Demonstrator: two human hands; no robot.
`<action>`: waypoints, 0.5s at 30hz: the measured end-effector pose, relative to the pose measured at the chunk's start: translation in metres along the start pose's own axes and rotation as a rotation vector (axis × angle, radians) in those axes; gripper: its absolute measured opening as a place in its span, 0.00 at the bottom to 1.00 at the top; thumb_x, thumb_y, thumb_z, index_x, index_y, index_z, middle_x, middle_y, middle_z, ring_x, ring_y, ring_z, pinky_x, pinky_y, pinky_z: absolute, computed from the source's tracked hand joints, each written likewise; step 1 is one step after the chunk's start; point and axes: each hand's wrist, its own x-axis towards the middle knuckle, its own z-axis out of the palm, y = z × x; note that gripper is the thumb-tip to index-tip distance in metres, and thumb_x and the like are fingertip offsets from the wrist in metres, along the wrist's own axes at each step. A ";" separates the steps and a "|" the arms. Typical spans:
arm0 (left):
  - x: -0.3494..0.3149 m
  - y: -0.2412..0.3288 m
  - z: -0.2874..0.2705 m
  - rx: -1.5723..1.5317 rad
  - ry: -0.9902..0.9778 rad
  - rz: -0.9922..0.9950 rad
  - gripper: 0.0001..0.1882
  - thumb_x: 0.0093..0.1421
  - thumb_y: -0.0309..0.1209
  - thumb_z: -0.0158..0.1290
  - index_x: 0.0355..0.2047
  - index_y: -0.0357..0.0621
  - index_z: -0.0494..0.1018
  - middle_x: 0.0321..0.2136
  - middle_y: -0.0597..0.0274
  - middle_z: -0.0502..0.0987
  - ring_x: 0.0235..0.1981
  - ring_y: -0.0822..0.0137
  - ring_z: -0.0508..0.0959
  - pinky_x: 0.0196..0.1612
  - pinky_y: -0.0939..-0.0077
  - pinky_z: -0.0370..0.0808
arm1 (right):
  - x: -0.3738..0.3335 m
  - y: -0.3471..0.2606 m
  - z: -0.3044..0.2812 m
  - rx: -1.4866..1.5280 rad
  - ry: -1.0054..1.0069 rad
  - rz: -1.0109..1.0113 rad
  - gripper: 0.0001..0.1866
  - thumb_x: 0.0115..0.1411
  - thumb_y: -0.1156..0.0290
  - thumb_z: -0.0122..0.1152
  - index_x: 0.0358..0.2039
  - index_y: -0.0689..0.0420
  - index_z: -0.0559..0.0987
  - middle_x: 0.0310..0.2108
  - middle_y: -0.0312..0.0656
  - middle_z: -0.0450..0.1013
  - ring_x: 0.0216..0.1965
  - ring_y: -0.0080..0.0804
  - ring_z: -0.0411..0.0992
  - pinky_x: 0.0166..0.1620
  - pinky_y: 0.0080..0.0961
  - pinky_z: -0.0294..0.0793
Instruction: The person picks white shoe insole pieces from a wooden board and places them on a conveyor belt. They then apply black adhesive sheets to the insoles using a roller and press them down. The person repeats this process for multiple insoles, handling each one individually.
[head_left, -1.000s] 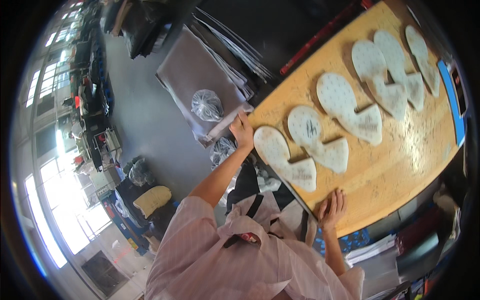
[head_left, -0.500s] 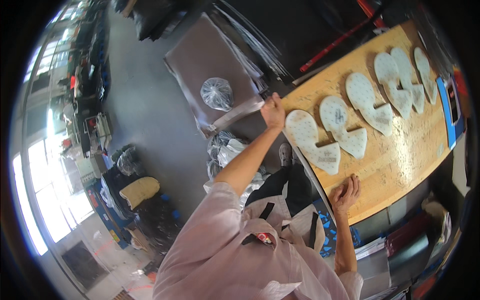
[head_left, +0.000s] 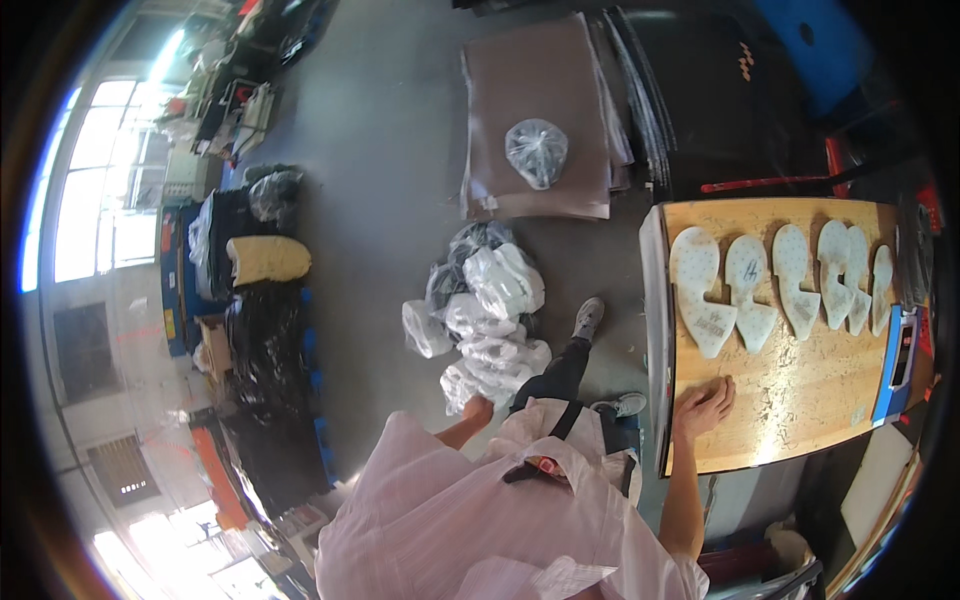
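My right hand [head_left: 705,407] rests on the wooden board [head_left: 790,400] with its fingers apart and partly stretched out, holding nothing. Beyond it, along the far part of the board, several flat pale dotted pieces [head_left: 699,282] lie in a row, each with a rounded top and a notched foot; two at the right overlap. My left hand [head_left: 480,408] hangs low by my leg, off the board, its fingers curled in. It appears in front of the white plastic-wrapped bundles [head_left: 490,352]; whether it touches them cannot be seen.
A clear plastic bag [head_left: 537,153] sits on a stack of brown sheets [head_left: 535,60] on the floor ahead. Dark sheets [head_left: 715,110] lie right of it. A blue-framed device [head_left: 897,365] is at the board's right end. Black-wrapped bundles [head_left: 265,340] line the left.
My left hand has left the board's far left corner and dropped beside my leg. My right hand stays on the board, fingers more stretched. The view has turned, and my body stands farther left.
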 end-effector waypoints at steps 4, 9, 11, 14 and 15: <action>-0.054 -0.105 0.083 -0.313 -0.058 -0.226 0.20 0.63 0.43 0.51 0.41 0.38 0.82 0.40 0.40 0.84 0.41 0.41 0.84 0.45 0.50 0.79 | -0.001 0.002 0.000 0.028 0.003 -0.021 0.27 0.67 0.69 0.54 0.65 0.63 0.68 0.66 0.54 0.66 0.68 0.58 0.62 0.69 0.53 0.60; -0.064 -0.135 0.149 -0.099 -0.245 0.028 0.17 0.66 0.42 0.52 0.38 0.41 0.83 0.34 0.49 0.85 0.31 0.56 0.85 0.35 0.64 0.80 | 0.001 0.012 -0.011 0.134 -0.009 -0.138 0.25 0.67 0.70 0.57 0.62 0.65 0.70 0.66 0.56 0.66 0.66 0.60 0.62 0.68 0.52 0.62; -0.060 -0.127 0.150 -0.125 -0.271 0.048 0.17 0.66 0.41 0.53 0.38 0.41 0.83 0.33 0.51 0.85 0.30 0.58 0.85 0.34 0.66 0.80 | -0.001 0.024 -0.027 0.164 -0.080 -0.174 0.22 0.66 0.73 0.59 0.58 0.67 0.73 0.62 0.58 0.70 0.62 0.61 0.66 0.64 0.50 0.67; -0.043 -0.087 0.134 -0.188 -0.297 0.109 0.17 0.66 0.41 0.54 0.39 0.40 0.84 0.33 0.53 0.85 0.30 0.62 0.84 0.33 0.68 0.80 | -0.024 0.048 -0.065 0.137 -0.138 -0.081 0.19 0.66 0.74 0.61 0.55 0.68 0.75 0.57 0.59 0.73 0.58 0.60 0.69 0.61 0.49 0.70; -0.036 -0.069 0.126 -0.230 -0.302 0.118 0.17 0.66 0.41 0.54 0.39 0.40 0.84 0.33 0.54 0.85 0.30 0.63 0.84 0.33 0.69 0.79 | -0.039 0.057 -0.080 0.124 -0.132 -0.056 0.18 0.66 0.74 0.61 0.54 0.69 0.76 0.55 0.59 0.74 0.57 0.60 0.70 0.60 0.48 0.71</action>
